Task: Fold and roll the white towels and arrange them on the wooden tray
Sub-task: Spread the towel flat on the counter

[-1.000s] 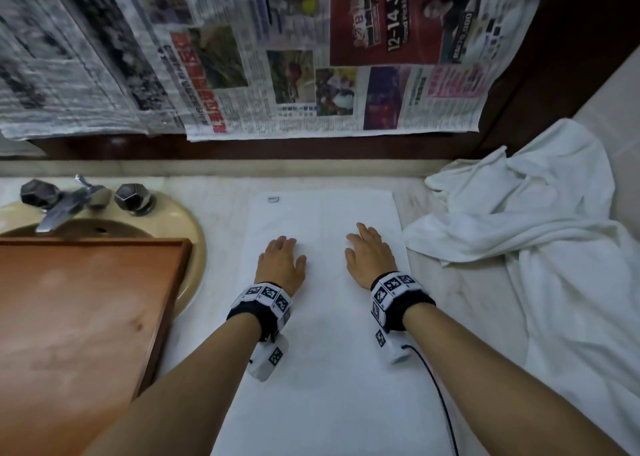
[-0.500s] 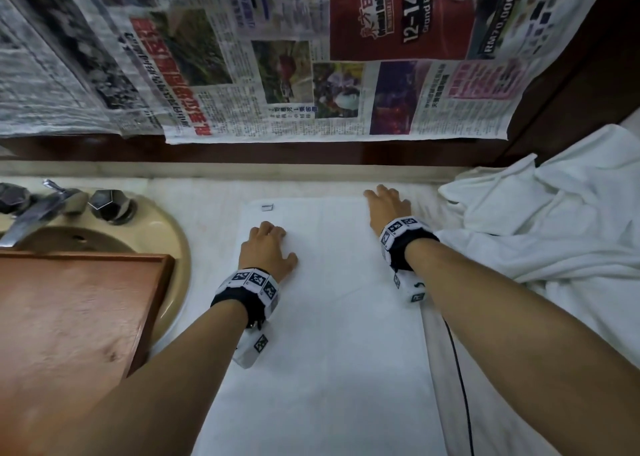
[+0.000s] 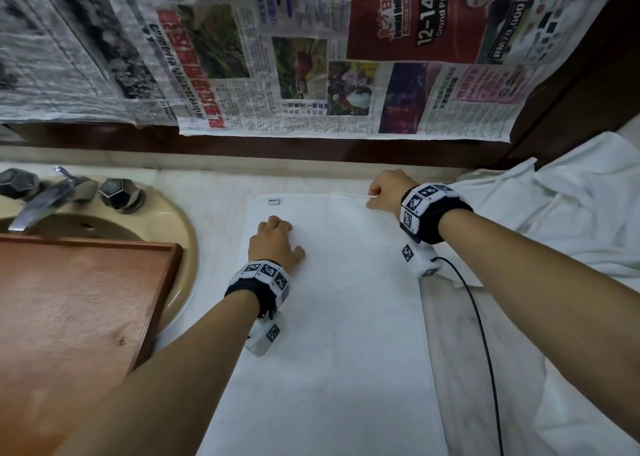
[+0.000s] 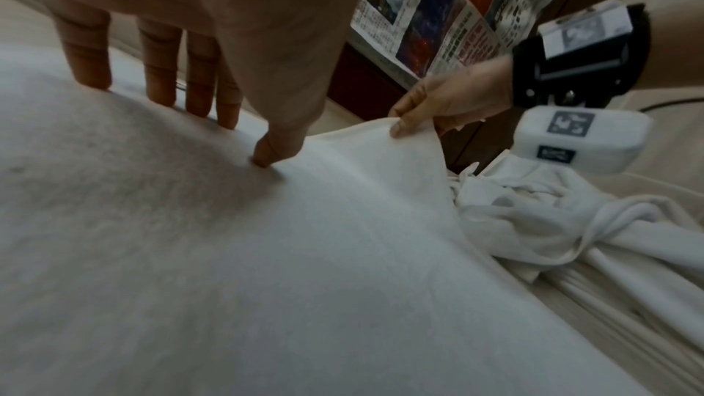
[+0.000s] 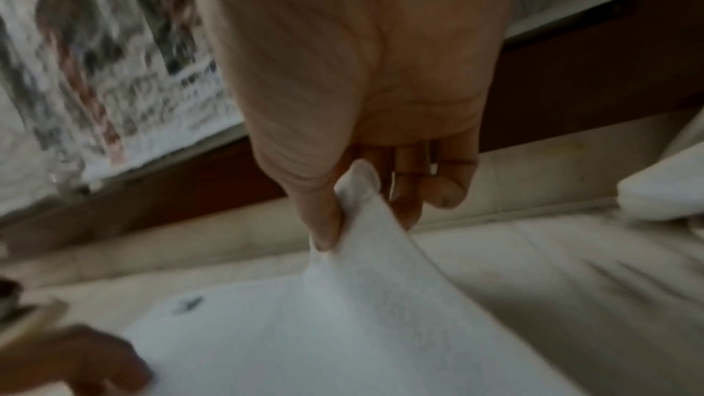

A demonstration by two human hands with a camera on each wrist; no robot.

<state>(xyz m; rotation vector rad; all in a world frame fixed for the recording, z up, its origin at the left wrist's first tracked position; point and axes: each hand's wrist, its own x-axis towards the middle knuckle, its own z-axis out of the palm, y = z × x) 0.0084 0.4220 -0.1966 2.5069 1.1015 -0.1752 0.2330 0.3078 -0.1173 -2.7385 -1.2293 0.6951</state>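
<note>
A white towel [image 3: 339,303] lies spread flat along the marble counter, a small label near its far left corner. My left hand [image 3: 277,237] presses on its far left part with straight fingers [image 4: 160,71] and thumb tip down. My right hand [image 3: 384,194] pinches the towel's far right corner [image 4: 381,128] between thumb and fingers and holds it lifted off the counter; the right wrist view shows the corner [image 5: 358,191] in that pinch. The wooden tray [image 3: 69,310] sits at the left over the sink, with nothing on it.
A heap of crumpled white towels [image 3: 571,220] lies at the right. The beige sink [image 3: 173,247] with a metal tap [image 3: 45,199] is at the left. Newspaper [image 3: 311,57] hangs on the dark wall behind. A black cable [image 3: 481,334] trails from my right wrist.
My right hand slid from the towel's middle to its far right corner, then pinched and lifted it. My left hand moved a little further away and stays pressed on the towel.
</note>
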